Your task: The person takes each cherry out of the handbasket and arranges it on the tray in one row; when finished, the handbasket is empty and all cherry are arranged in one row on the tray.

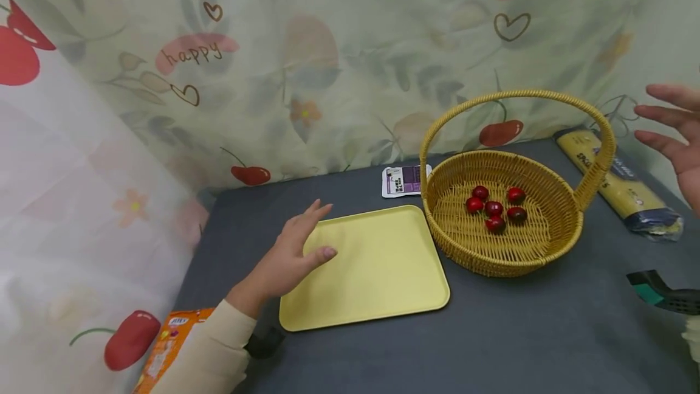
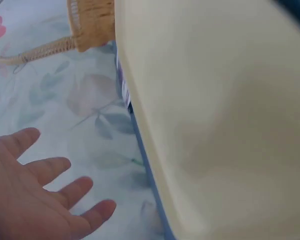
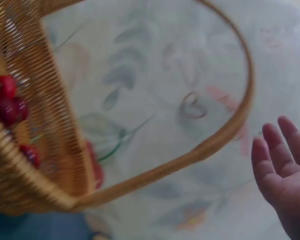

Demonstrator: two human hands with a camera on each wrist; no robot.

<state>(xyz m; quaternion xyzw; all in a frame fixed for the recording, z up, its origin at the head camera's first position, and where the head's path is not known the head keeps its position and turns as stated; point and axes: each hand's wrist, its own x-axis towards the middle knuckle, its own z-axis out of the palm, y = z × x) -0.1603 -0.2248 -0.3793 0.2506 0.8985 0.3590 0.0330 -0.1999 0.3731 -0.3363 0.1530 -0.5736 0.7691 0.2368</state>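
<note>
My left hand (image 1: 292, 254) hovers over the left part of a pale yellow tray (image 1: 377, 272), fingers extended and thumb apart, holding nothing. In the left wrist view its spread fingers (image 2: 75, 192) show beside the edge of the tray. At the far right of the head view my right hand (image 1: 678, 138) is raised, partly cut off by the frame, its fingers spread with nothing in them. Between the hands stands a woven basket (image 1: 454, 245) with a tall arched handle (image 1: 516, 95). Several dark red cherries (image 1: 494, 208) lie on its bottom. In the right wrist view the right fingertips are near the handle, apart from it.
Behind the tray lies a small white and purple packet (image 1: 401, 181), beside the basket. A yellow and blue spaghetti bag (image 1: 623, 181) lies right of the basket. An orange packet (image 1: 164, 345) sits at the left front, partly behind my sleeve. Printed cloth (image 1: 339, 78) hangs behind the dark table (image 1: 492, 333).
</note>
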